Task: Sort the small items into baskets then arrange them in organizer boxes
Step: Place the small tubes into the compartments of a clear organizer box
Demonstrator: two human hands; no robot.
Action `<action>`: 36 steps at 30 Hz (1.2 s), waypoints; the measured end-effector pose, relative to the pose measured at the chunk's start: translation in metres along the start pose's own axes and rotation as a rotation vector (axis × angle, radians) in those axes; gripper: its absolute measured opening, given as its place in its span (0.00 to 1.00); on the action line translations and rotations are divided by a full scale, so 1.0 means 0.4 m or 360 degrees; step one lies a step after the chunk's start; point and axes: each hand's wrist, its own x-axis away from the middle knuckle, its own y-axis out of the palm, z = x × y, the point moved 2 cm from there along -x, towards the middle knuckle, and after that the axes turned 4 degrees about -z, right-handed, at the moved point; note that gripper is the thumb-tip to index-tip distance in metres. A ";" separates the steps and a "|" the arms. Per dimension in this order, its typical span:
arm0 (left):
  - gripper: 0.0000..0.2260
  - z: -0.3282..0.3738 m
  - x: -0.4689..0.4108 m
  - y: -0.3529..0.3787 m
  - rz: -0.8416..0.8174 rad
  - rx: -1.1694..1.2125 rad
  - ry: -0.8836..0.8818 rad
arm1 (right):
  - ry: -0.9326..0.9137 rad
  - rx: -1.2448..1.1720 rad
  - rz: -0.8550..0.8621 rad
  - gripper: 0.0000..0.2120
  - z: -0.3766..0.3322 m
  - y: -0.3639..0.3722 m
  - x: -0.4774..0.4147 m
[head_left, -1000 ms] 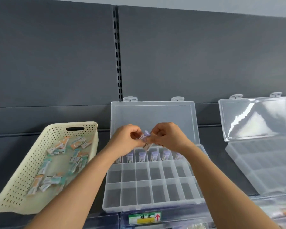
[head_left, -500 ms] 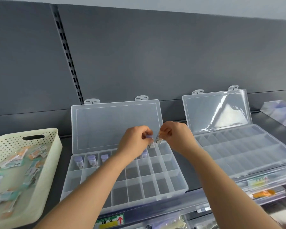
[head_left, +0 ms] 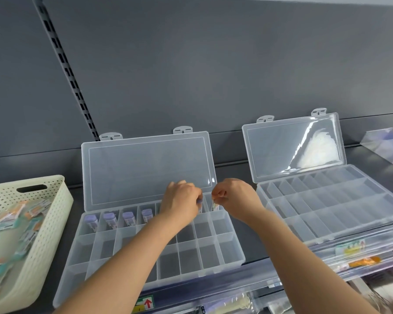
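Two vials going into the back row of the middle box

At centre frame the left hand (head_left: 182,200) pinches a purple-capped vial (head_left: 200,202), mostly hidden by its curled fingers. The right hand (head_left: 234,198) pinches a second vial (head_left: 214,206) by its top over the far-right back cell of the open box (head_left: 210,253). Four standing vials (head_left: 110,219) fill that row's left end. Lower each one upright into its own cell and release it only when the base is seated, so it doesn't tip over the divider.

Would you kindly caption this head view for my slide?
Left hand and right hand pinch vials at the organizer box's back row.
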 end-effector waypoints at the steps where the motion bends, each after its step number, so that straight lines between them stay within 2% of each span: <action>1: 0.05 -0.001 0.000 0.002 -0.0006 -0.0006 -0.0011 | -0.0006 0.0004 -0.0016 0.05 0.002 0.005 -0.001; 11: 0.06 -0.008 0.003 0.014 0.0005 0.0114 -0.0062 | -0.0031 0.0021 -0.0100 0.05 0.018 0.013 -0.009; 23: 0.10 -0.011 0.018 -0.002 0.0010 0.0215 -0.0135 | -0.0077 0.0021 -0.0076 0.15 0.004 0.004 -0.020; 28: 0.09 -0.055 0.049 -0.036 0.0045 0.0086 -0.0171 | -0.0177 0.0002 0.0043 0.13 -0.055 0.005 -0.034; 36: 0.09 -0.206 0.161 -0.133 0.0340 -0.0233 -0.0373 | -0.0411 0.0068 0.0053 0.13 -0.259 0.045 -0.083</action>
